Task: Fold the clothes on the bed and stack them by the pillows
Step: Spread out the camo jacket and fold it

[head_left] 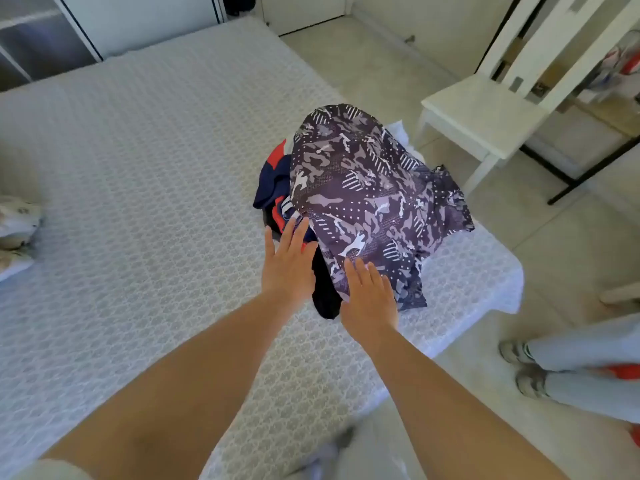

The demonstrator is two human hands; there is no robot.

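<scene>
While both hands reach toward the heap of clothes (346, 209) near the bed's (138, 168) right edge, their fingers stay straight and spread, gripping nothing. The left hand (287, 265) touches the heap's near-left side by a navy and red garment (273, 181); the right hand (369, 299) rests on the camouflage shirt (367, 188) topping the heap. A white chair (485, 112) stands beyond the heap, on the floor.
</scene>
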